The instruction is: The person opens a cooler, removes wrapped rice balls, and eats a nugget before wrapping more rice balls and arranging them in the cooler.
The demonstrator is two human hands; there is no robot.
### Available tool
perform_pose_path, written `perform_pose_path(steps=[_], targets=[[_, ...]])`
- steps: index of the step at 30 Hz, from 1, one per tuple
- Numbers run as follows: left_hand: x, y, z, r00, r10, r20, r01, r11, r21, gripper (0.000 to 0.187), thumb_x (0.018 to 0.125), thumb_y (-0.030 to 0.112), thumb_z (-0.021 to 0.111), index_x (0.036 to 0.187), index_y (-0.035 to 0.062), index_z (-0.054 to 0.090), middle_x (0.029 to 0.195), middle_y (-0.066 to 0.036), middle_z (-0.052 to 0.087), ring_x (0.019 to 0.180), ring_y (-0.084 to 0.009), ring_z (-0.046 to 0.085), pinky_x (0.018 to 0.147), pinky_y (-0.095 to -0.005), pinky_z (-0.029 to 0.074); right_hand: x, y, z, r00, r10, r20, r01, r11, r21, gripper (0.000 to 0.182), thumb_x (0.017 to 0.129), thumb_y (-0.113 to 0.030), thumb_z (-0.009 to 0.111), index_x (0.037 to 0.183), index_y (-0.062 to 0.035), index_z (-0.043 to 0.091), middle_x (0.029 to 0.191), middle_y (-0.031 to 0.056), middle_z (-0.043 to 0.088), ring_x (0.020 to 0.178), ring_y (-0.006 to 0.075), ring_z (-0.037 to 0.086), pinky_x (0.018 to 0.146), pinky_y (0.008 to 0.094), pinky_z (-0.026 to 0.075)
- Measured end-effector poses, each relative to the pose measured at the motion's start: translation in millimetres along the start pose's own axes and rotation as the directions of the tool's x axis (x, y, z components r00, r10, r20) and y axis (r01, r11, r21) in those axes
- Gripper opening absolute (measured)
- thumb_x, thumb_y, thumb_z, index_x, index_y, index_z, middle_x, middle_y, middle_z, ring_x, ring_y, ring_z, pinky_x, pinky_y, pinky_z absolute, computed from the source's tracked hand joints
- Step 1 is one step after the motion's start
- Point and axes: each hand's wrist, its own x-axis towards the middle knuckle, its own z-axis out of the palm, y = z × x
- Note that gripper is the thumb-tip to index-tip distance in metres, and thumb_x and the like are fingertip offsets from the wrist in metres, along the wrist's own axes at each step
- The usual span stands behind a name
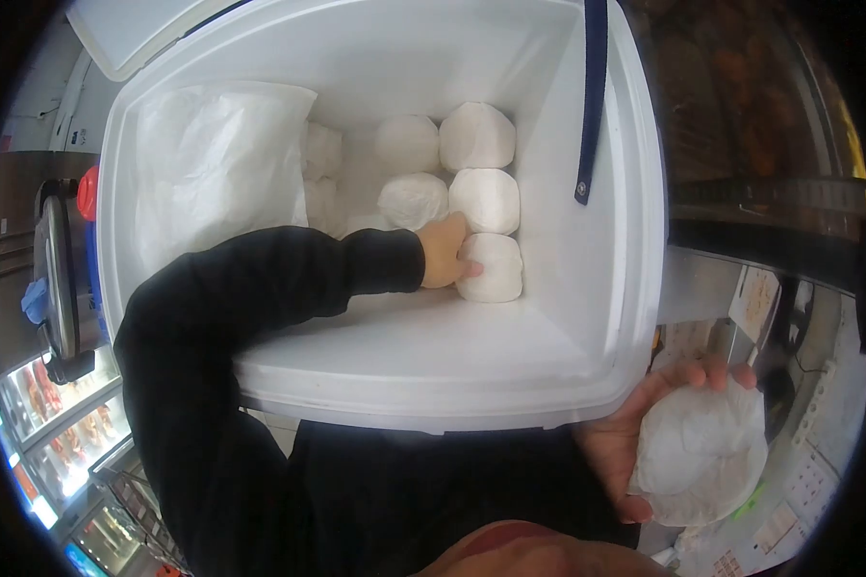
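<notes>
My left hand (pixel 443 252) reaches into a deep white cooler box (pixel 385 389). Its thumb rests on the nearest white wrapped bundle (pixel 496 274), while the other fingers curl down beside it, partly hidden. Directly behind that one are a middle wrapped bundle (pixel 489 200) and a far wrapped bundle (pixel 477 137), lined up along the right side. Outside the box at the lower right, my right hand (pixel 625 442) grips a round, flattish white wrapped bundle (pixel 700 452), fingers along its top edge and thumb below.
More white bundles (pixel 414 200) lie left of the row. A large white plastic bag (pixel 216 163) fills the box's left end. A dark blue strap (pixel 592 106) hangs over the right wall. Lit display shelves (pixel 67 423) stand at lower left, and a dark glass-fronted unit (pixel 751 106) at upper right.
</notes>
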Motion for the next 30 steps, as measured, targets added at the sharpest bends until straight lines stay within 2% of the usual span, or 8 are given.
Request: perform_pose_path(steps=[5, 8, 14, 16, 19, 21, 27, 30], targets=[[-2, -7, -2, 0.998, -0.053, 0.023, 0.05, 0.995, 0.087, 0.056, 0.077, 0.034, 0.065, 0.11, -0.0036, 0.04, 0.097, -0.024, 0.057, 0.09, -0.0367, 0.057, 0.076, -0.0395, 0.045, -1, -4, 0, 0.999, 0.0, -0.054, -0.006, 0.994, -0.113, 0.116, 0.044, -0.035, 0.087, 0.131, -0.0111, 0.013, 0.125, 0.0224, 0.022, 0.111, 0.0344, 0.037, 0.085, 0.0352, 0.045], [3, -22, -10, 0.982, -0.024, -0.188, 0.091, 0.931, 0.355, 0.06, 0.076, 0.046, 0.063, 0.105, -0.0041, 0.05, 0.089, -0.023, 0.061, 0.087, -0.0351, 0.059, 0.075, -0.0385, 0.046, -2, -2, 0, 0.998, -0.036, -0.054, 0.028, 0.989, -0.143, 0.116, 0.044, -0.037, 0.086, 0.13, -0.0101, 0.013, 0.126, 0.0223, 0.023, 0.111, 0.0346, 0.038, 0.085, 0.0356, 0.047], [3, -34, -43, 0.847, -0.511, 0.149, 0.4, 0.796, 0.454, 0.06, 0.073, 0.058, 0.056, 0.072, -0.0019, 0.065, 0.07, -0.019, 0.064, 0.065, -0.0295, 0.062, 0.06, -0.0358, 0.05, -1, 2, 4, 0.995, -0.041, -0.092, 0.031, 0.993, -0.113, 0.115, 0.046, -0.037, 0.086, 0.131, -0.0102, 0.013, 0.127, 0.0236, 0.022, 0.112, 0.0349, 0.037, 0.084, 0.0365, 0.047], [-1, -54, -19, 0.92, -0.39, 0.028, 0.327, 0.807, 0.492, 0.057, 0.072, 0.05, 0.061, 0.081, -0.0059, 0.064, 0.075, -0.021, 0.064, 0.067, -0.0302, 0.063, 0.06, -0.036, 0.05, -2, 3, 2, 0.995, -0.049, -0.09, 0.045, 0.998, -0.048, 0.116, 0.045, -0.036, 0.087, 0.131, -0.0111, 0.012, 0.127, 0.0231, 0.022, 0.112, 0.0352, 0.037, 0.085, 0.037, 0.047], [3, -54, -2, 0.863, -0.501, 0.069, 0.468, 0.843, 0.263, 0.052, 0.072, 0.043, 0.065, 0.086, -0.0069, 0.063, 0.082, -0.023, 0.063, 0.075, -0.0313, 0.063, 0.066, -0.0368, 0.05, -3, 3, -1, 0.997, -0.025, -0.078, 0.03, 0.997, 0.075, 0.117, 0.043, -0.034, 0.087, 0.13, -0.0126, 0.012, 0.127, 0.022, 0.021, 0.112, 0.0361, 0.036, 0.085, 0.0372, 0.045], [8, -56, 13, 0.942, -0.334, -0.038, 0.322, 0.864, 0.387, 0.049, 0.072, 0.039, 0.066, 0.088, -0.0075, 0.063, 0.087, -0.024, 0.063, 0.078, -0.0316, 0.063, 0.068, -0.0373, 0.05, -2, 3, -1, 0.999, -0.025, -0.048, 0.028, 0.998, 0.055, 0.117, 0.043, -0.033, 0.087, 0.13, -0.0131, 0.012, 0.127, 0.0219, 0.021, 0.112, 0.0365, 0.036, 0.085, 0.0369, 0.045], [13, -59, 16, 0.923, -0.381, -0.05, 0.38, 0.886, 0.267, 0.048, 0.077, 0.039, 0.062, 0.088, -0.0074, 0.063, 0.086, -0.023, 0.063, 0.077, -0.0323, 0.063, 0.068, -0.0368, 0.05, -1, 4, 2, 0.998, -0.007, -0.059, 0.015, 0.992, 0.128, 0.112, 0.045, -0.031, 0.086, 0.13, -0.013, 0.015, 0.127, 0.0225, 0.021, 0.112, 0.0362, 0.034, 0.085, 0.036, 0.043], [6, -49, 4, 0.888, -0.451, 0.089, 0.429, 0.883, 0.19, 0.048, 0.08, 0.039, 0.059, 0.092, -0.0068, 0.062, 0.091, -0.022, 0.063, 0.077, -0.032, 0.063, 0.069, -0.0371, 0.05, -2, 3, 0, 0.999, -0.006, -0.053, 0.011, 0.994, 0.112, 0.11, 0.046, -0.032, 0.085, 0.129, -0.0124, 0.017, 0.127, 0.0228, 0.021, 0.113, 0.0367, 0.034, 0.086, 0.0363, 0.043]])
